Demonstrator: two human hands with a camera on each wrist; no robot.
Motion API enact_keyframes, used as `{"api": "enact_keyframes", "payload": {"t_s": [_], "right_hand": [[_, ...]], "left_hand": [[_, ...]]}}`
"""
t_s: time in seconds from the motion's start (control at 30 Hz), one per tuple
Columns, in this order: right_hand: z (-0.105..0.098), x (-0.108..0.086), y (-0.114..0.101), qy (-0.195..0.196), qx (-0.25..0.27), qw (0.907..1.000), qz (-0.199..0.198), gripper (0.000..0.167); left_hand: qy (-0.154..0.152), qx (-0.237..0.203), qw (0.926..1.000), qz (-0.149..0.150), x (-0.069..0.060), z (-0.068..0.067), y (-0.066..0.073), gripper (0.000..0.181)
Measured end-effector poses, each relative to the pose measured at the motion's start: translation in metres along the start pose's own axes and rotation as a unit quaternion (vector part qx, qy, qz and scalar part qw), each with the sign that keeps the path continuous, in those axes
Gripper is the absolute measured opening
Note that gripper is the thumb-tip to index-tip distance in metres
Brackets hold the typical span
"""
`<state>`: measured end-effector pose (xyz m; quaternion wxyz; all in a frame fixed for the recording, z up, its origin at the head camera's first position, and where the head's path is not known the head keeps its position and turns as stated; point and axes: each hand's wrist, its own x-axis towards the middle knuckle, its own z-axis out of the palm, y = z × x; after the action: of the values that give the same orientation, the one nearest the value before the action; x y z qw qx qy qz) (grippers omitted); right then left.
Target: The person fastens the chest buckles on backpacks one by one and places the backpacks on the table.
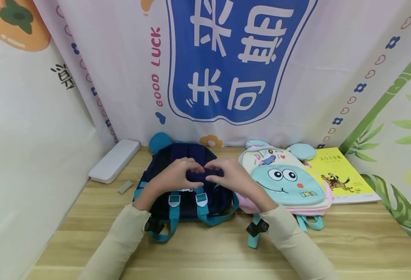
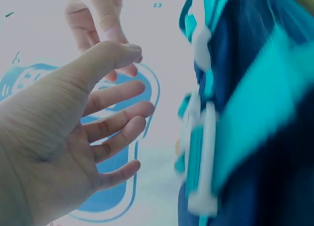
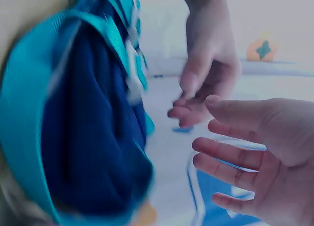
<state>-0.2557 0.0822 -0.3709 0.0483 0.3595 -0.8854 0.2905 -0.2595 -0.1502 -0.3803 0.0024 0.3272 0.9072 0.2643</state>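
A navy backpack (image 1: 188, 155) with teal straps lies on the table, its strap side facing up. Both hands are raised over it, their fingertips almost meeting. My left hand (image 1: 179, 175) has loosely bent fingers and holds nothing. My right hand (image 1: 231, 177) faces it in the same way, with nothing in it. In the left wrist view, white strap buckles (image 2: 208, 162) and a teal strap (image 2: 260, 108) are beside the left hand, apart from it. The right wrist view shows the navy fabric (image 3: 93, 123) of the backpack, also apart from the fingers.
On the right lies a pink and mint cartoon backpack (image 1: 285, 186), next to a yellow book (image 1: 341, 175). A white case (image 1: 115, 161) and a small grey block (image 1: 125, 187) are at the left. A printed curtain (image 1: 135, 77) hangs behind the wooden table (image 1: 205, 252).
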Motion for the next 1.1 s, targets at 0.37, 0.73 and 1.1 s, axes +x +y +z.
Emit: {"api": "enact_keyframes", "payload": {"t_s": [0.37, 0.73, 1.1], "right_hand": [[-0.076, -0.041, 0.054, -0.023, -0.014, 0.9986, 0.045, 0.041], [-0.132, -0.110, 0.115, -0.056, -0.056, 0.9858, 0.148, 0.061], [-0.158, -0.154, 0.152, -0.135, -0.035, 0.9710, 0.194, 0.094]], "left_hand": [[0.038, 0.002, 0.9987, 0.033, 0.042, 0.030, 0.042, 0.044], [-0.011, -0.013, 0.9995, 0.026, 0.064, 0.065, 0.065, 0.057], [-0.057, 0.020, 0.9972, 0.044, 0.075, 0.083, 0.076, 0.064]]}}
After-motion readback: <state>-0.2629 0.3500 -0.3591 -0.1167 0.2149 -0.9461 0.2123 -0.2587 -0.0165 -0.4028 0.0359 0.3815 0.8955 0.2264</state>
